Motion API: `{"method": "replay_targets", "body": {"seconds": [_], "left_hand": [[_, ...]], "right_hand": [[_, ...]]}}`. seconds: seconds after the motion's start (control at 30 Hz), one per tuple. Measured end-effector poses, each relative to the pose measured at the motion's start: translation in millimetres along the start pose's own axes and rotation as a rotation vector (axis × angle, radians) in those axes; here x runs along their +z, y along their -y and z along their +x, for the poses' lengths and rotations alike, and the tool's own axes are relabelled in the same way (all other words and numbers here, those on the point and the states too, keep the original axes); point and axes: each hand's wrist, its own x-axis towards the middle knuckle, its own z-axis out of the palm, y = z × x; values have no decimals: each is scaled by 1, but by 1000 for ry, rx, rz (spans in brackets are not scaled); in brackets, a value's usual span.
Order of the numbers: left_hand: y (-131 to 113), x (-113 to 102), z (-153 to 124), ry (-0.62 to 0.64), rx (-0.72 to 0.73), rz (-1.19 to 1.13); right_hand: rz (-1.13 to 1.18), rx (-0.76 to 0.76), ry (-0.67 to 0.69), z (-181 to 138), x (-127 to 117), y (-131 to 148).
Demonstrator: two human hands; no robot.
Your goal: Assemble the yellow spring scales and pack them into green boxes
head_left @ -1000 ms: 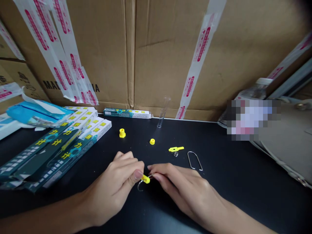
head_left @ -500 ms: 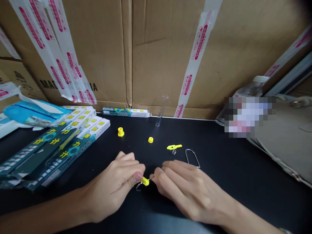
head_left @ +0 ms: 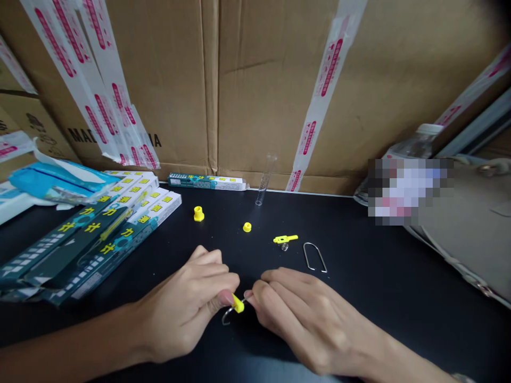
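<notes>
Low over a black table [head_left: 359,298], my left hand [head_left: 187,308] pinches a small yellow plastic piece [head_left: 238,305] with a metal hook [head_left: 227,317] curling below it. My right hand [head_left: 303,314] meets it from the right, fingertips closed on the thin metal part by the yellow piece. Beyond the hands lie a yellow cap [head_left: 198,213], a small yellow ring [head_left: 247,227], a yellow slider with a tiny spring [head_left: 285,240] and a bent wire loop [head_left: 314,257]. A clear plastic tube [head_left: 265,183] leans against the cardboard.
Several green and white product boxes [head_left: 91,234] are stacked at the left, with a blue packet [head_left: 56,181] behind them. One more box [head_left: 205,182] lies along the taped cardboard wall [head_left: 255,90]. A plastic bottle [head_left: 415,143] and a beige bag [head_left: 471,229] fill the right side.
Both hands have drawn slightly nearer to me and closer together around the yellow piece; my right fingers have curled in. The loose parts have not moved.
</notes>
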Motion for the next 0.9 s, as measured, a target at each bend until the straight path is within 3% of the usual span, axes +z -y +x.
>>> {"method": "replay_targets", "body": {"seconds": [0.2,0.43,0.63,0.9], "left_hand": [[0,1,0,5,3,58],[2,3,0,49,-4,81],[2,1,0,6,2,123],[3,0,1,-21,42,121]], "right_hand": [[54,11,61,-1,2,-2],[-20,-83,101,-5,4,-7],[72,54,109,-3,8,-3],[147,95,42,-5,12,1]]}}
